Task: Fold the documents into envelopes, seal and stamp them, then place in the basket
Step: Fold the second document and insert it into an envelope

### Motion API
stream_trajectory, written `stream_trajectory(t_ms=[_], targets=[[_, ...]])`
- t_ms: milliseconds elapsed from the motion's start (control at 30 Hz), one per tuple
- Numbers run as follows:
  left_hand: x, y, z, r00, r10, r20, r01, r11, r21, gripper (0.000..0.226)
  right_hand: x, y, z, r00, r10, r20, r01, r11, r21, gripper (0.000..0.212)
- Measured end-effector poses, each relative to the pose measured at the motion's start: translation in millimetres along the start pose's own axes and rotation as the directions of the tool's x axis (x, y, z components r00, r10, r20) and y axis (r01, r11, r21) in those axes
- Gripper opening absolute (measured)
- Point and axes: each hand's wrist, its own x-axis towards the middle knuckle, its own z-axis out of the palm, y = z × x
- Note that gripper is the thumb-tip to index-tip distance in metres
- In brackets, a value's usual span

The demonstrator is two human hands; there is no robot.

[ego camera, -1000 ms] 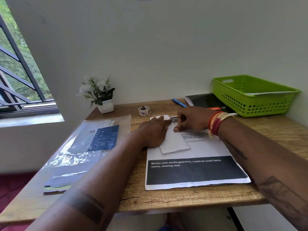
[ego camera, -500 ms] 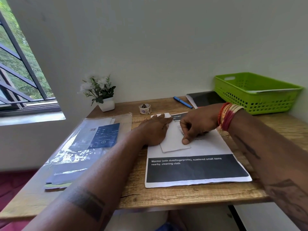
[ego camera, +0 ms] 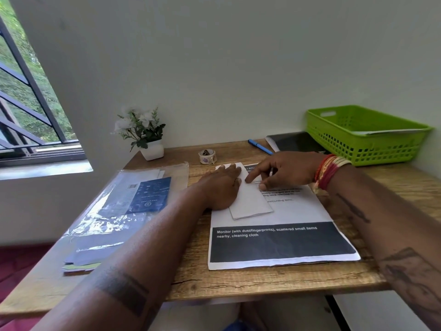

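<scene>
A folded white paper (ego camera: 250,199) lies on a stack of printed documents (ego camera: 281,242) in the middle of the wooden desk (ego camera: 238,280). My left hand (ego camera: 219,187) lies flat on the folded paper's left side, fingers straight. My right hand (ego camera: 284,172) hovers over its far end, index finger pointing down onto the paper and thumb touching its right edge. A roll of stickers (ego camera: 207,156) stands just beyond. The green basket (ego camera: 362,134) sits at the back right with a white sheet inside.
A clear plastic pack of envelopes with a blue label (ego camera: 124,206) lies on the left of the desk. A small white flower pot (ego camera: 148,139) stands at the back, a blue pen (ego camera: 260,146) and a black notebook (ego camera: 296,142) beside the basket. A window is at left.
My right hand slid down the folded paper's right edge and came back up to its far end, now with the index finger out. My left hand stayed flat on the paper.
</scene>
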Motion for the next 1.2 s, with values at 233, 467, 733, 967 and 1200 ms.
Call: stream_trajectory(t_ms=[233, 467, 733, 967, 1200], targets=[[0, -1, 0, 1.0, 0.008, 0.004, -0.008, 1.0, -0.004, 0.056, 12, 0, 7, 0.99, 0.098, -0.099, -0.115, 0.977, -0.182, 0.039], [-1, -2, 0, 1.0, 0.019, 0.0, -0.019, 1.0, -0.013, 0.056, 24, -12, 18, 0.985, 0.099, -0.144, -0.143, 0.933, -0.33, 0.055], [1, -2, 1, 1.0, 0.014, 0.004, -0.014, 1.0, -0.003, 0.057, 38, -18, 22, 0.966, 0.128, -0.227, -0.197, 0.928, -0.315, 0.049], [3, -3, 4, 1.0, 0.014, -0.005, -0.014, 1.0, -0.015, 0.056, 45, -18, 24, 0.955, 0.149, -0.256, -0.224, 0.93, -0.292, 0.04], [0, -1, 1, 1.0, 0.012, 0.002, -0.012, 1.0, -0.017, 0.056, 29, -8, 12, 0.96, 0.214, -0.181, -0.254, 0.937, -0.241, 0.071]])
